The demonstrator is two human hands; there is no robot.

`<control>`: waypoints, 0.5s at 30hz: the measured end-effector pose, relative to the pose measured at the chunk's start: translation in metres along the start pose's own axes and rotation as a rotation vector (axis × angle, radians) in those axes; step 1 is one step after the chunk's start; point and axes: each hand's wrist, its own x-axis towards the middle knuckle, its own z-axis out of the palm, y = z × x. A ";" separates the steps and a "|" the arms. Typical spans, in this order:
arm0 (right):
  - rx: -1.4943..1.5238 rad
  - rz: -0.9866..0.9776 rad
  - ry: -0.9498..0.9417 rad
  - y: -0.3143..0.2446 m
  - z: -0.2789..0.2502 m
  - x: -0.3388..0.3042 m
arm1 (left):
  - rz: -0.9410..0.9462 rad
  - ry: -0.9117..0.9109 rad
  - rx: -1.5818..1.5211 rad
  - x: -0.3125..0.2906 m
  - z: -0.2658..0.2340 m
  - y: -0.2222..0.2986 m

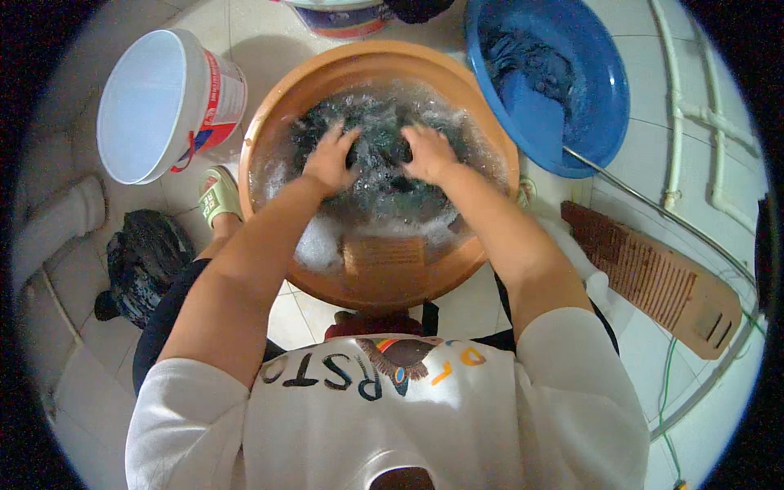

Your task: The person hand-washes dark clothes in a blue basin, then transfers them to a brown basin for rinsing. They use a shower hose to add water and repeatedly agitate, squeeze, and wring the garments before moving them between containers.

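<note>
A large orange basin (pixel 261 147) holds foamy, greyish water with a dark wet garment (pixel 380 155) in it. Both of my hands are in the basin, a short way apart. On the left side of the garment, my left hand (pixel 331 157) has its fingers curled on a dark fold. My right hand (pixel 430 155) grips the cloth on the other side, thumb and fingers bent round it. Suds and motion blur partly hide the fingertips. Ridges of a washboard-like surface (pixel 384 253) show at the basin's near side.
A white bucket (pixel 139 106) lies tilted at left. A blue basin (pixel 604 90) at far right holds dark wet cloth. A brown washboard (pixel 653 278) rests on the right, near pipes (pixel 674 106) and a metal rod (pixel 629 192). A dark bundle (pixel 147 257) sits at left.
</note>
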 end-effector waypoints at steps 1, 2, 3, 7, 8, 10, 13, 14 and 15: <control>-0.060 -0.042 -0.044 -0.002 0.002 -0.008 | -0.031 -0.060 0.011 -0.011 -0.007 0.007; -0.075 -0.069 -0.079 -0.010 -0.002 -0.018 | 0.006 -0.080 0.099 -0.019 0.000 -0.004; -0.090 -0.095 -0.115 -0.020 -0.006 -0.027 | 0.026 -0.062 0.132 -0.026 0.007 -0.012; -0.145 -0.014 -0.321 -0.072 -0.017 -0.056 | -0.048 -0.489 0.232 -0.061 -0.026 0.016; -0.173 -0.030 -0.340 -0.075 -0.013 -0.065 | -0.059 -0.609 0.222 -0.070 -0.035 0.027; -0.160 -0.114 -0.236 -0.079 -0.007 -0.082 | 0.011 -0.629 0.170 -0.096 -0.051 0.040; 0.205 -0.003 -0.063 -0.082 -0.049 -0.089 | -0.016 -0.564 0.008 -0.109 -0.058 0.034; 0.443 -0.070 0.089 -0.088 -0.075 -0.096 | -0.013 -0.443 -0.024 -0.116 -0.070 0.040; 0.659 -0.025 0.191 -0.108 -0.103 -0.107 | -0.020 -0.319 -0.053 -0.124 -0.081 0.043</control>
